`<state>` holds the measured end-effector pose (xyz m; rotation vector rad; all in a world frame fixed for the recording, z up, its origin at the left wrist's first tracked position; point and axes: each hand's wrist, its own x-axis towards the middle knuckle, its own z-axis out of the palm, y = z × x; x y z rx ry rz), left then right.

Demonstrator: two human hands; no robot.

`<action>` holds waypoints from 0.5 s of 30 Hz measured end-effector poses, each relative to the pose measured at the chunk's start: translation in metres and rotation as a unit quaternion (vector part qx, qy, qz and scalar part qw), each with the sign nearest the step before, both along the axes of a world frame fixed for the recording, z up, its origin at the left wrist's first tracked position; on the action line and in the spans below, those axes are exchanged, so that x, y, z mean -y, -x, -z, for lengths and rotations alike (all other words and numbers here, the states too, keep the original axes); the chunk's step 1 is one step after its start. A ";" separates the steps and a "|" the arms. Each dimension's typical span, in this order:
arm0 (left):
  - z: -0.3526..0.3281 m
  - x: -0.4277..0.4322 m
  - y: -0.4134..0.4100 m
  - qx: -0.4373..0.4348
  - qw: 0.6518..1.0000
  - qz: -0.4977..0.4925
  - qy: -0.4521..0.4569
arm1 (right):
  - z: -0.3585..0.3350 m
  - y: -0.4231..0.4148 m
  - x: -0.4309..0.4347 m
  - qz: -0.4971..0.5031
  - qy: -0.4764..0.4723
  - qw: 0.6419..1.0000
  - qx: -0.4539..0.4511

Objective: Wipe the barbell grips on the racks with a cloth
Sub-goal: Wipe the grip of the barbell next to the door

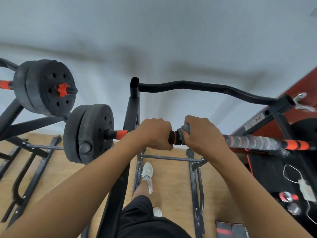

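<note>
Left hand (154, 133) grips barbell (253, 142); right hand (204, 133) holds cloth (185, 130) on it. Hands near touching, only short black stretch between.
Rightward: wrapped grip bare up to orange collar (295, 144), open run.
Leftward: short orange stretch, then weight plates (89, 133) block.
Rack upright (134, 93) crosses barbell at left hand.
Curved black bar (205, 85) behind, higher; open gap between it and barbell.
Second plate pair (46, 86) far left, apart.
Below: floor rails (171, 158), open floor between.
Bench (271, 172) with white cable under right end.
</note>
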<state>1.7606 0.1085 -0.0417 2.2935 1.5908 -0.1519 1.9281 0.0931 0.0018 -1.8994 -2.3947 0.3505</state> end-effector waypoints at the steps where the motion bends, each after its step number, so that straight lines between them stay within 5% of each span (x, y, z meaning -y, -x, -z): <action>1: 0.000 0.001 0.000 0.007 1.000 0.000 0.004 | 0.001 -0.001 0.002 -0.001 -0.002 1.000 0.003; 9: 0.022 0.030 -0.003 -0.069 0.972 0.009 -0.226 | 0.004 0.013 -0.006 0.002 0.002 1.000 0.019; 15: 0.004 0.022 -0.002 -0.008 0.998 -0.002 -0.059 | 0.003 -0.003 0.014 -0.007 -0.005 1.000 0.000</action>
